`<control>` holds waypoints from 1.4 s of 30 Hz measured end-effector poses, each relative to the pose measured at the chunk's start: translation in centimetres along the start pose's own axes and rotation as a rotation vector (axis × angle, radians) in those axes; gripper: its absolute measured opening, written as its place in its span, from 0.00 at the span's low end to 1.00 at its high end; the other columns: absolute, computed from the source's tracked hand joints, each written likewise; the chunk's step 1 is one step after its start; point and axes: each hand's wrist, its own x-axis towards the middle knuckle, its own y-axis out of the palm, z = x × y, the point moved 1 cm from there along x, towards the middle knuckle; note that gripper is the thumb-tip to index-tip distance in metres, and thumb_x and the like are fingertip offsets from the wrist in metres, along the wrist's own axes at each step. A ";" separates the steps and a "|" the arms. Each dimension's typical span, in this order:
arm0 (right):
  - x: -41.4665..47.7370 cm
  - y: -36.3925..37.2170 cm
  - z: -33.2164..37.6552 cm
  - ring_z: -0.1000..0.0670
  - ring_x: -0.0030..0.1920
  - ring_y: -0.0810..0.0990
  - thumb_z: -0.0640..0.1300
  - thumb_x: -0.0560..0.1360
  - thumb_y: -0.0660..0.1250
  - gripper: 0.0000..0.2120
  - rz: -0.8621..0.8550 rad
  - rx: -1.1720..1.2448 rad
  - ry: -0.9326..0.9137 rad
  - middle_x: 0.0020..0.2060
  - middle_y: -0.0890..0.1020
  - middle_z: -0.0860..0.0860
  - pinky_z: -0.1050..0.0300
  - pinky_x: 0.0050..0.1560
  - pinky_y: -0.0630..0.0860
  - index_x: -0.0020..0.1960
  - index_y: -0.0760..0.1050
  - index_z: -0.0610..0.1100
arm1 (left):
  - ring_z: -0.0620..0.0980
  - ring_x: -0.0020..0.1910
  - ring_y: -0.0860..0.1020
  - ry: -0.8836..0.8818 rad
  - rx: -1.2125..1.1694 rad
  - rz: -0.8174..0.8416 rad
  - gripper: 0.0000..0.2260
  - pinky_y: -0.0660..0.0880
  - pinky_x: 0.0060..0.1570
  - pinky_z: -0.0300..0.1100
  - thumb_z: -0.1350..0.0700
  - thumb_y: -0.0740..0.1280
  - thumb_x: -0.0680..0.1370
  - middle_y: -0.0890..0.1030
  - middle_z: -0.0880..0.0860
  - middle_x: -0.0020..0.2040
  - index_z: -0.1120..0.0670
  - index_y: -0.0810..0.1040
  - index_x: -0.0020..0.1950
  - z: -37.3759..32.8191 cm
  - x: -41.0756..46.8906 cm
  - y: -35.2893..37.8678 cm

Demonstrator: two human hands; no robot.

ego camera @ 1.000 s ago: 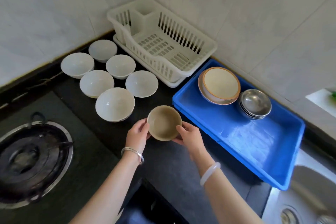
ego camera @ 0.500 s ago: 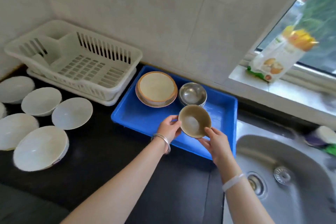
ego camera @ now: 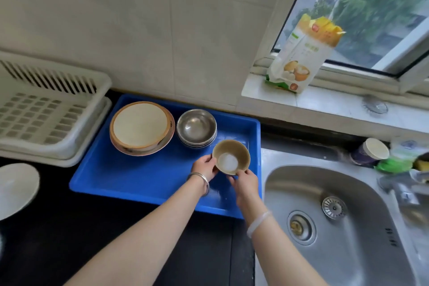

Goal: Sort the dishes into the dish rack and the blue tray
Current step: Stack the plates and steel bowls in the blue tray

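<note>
Head: left hand point(ego camera: 204, 167), right hand point(ego camera: 245, 183), each grip holding tan bowl point(ego camera: 231, 157), now farther over blue tray point(ego camera: 139, 183) beside steel bowls point(ego camera: 196, 126).

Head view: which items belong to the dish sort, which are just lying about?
Job: tan bowl, gripped by left hand and right hand; blue tray; plates; steel bowls; dish rack; white bowl.
Lying about: packet on the sill; sink; cup.

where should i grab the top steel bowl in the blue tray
Probably its rim, from above: the steel bowl sits upright, nested in a stack, so only the rim is free. Pinch the far edge, clear of the tan bowl.
</note>
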 end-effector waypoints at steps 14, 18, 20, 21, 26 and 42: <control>4.6 1.4 1.0 0.45 0.58 0.78 0.37 0.80 0.56 0.14 -0.034 0.142 0.008 0.59 0.78 0.40 0.60 0.44 0.78 0.63 0.73 0.37 | 0.59 0.63 0.73 -0.026 -0.066 -0.056 0.14 0.74 0.55 0.49 0.64 0.60 0.78 0.75 0.61 0.61 0.63 0.71 0.63 -0.1 4.2 2.0; 5.3 1.8 1.6 0.44 0.60 0.76 0.40 0.81 0.55 0.16 -0.038 0.191 0.014 0.61 0.76 0.41 0.56 0.53 0.77 0.67 0.70 0.37 | 0.57 0.59 0.74 -0.025 -0.138 -0.045 0.12 0.73 0.54 0.47 0.63 0.58 0.79 0.76 0.59 0.56 0.61 0.72 0.61 -0.3 4.5 2.8; 5.5 2.0 1.9 0.44 0.61 0.76 0.40 0.82 0.55 0.16 -0.030 0.207 0.025 0.61 0.76 0.42 0.56 0.54 0.76 0.67 0.69 0.38 | 0.56 0.57 0.74 -0.023 -0.174 -0.030 0.09 0.73 0.55 0.46 0.63 0.58 0.79 0.77 0.58 0.52 0.59 0.73 0.58 -0.3 4.5 3.2; 5.6 2.1 2.0 0.43 0.61 0.76 0.40 0.82 0.54 0.16 -0.026 0.216 0.031 0.61 0.76 0.42 0.56 0.54 0.76 0.67 0.69 0.38 | 0.55 0.56 0.74 -0.021 -0.188 -0.022 0.10 0.72 0.55 0.45 0.63 0.58 0.80 0.77 0.58 0.51 0.59 0.73 0.59 -0.2 4.5 3.3; 5.9 2.3 2.9 0.44 0.58 0.78 0.40 0.81 0.55 0.10 -0.016 0.245 0.062 0.52 0.78 0.45 0.56 0.51 0.77 0.57 0.74 0.42 | 0.53 0.55 0.74 -0.003 -0.204 -0.003 0.12 0.72 0.55 0.44 0.63 0.57 0.80 0.77 0.57 0.50 0.60 0.72 0.62 -0.3 4.8 4.0; 4.6 1.5 3.3 0.42 0.61 0.76 0.50 0.80 0.58 0.19 0.058 0.054 0.109 0.61 0.74 0.46 0.53 0.57 0.75 0.68 0.67 0.44 | 0.57 0.59 0.75 0.009 -0.061 -0.035 0.18 0.70 0.59 0.44 0.63 0.58 0.80 0.73 0.59 0.59 0.62 0.66 0.70 -0.3 3.7 2.9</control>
